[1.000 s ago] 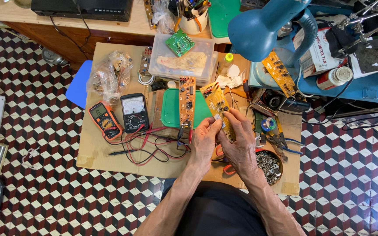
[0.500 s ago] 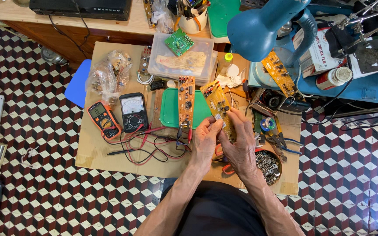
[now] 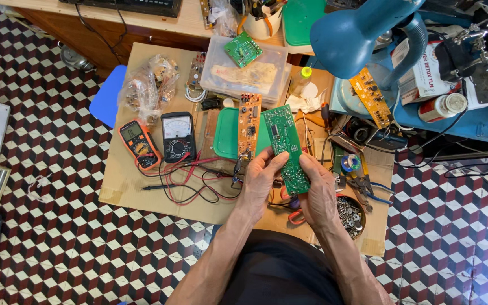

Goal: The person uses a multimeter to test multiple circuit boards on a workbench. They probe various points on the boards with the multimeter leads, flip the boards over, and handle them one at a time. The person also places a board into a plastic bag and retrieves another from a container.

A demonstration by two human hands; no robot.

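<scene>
Both hands hold a long green circuit board (image 3: 285,148) above the cardboard-covered worktop (image 3: 131,186). The left hand (image 3: 260,182) has its grip clamped on the board's left edge, the right hand (image 3: 318,192) on its near right edge. An orange circuit board (image 3: 249,125) lies just left of it, beside two multimeters (image 3: 159,140).

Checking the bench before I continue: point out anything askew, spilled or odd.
Nothing is spilled or visibly broken. The bench is cluttered: red and black meter leads lie tangled on the cardboard, and an orange board leans askew by the lamp. Both hands hold the green board tilted.
</scene>
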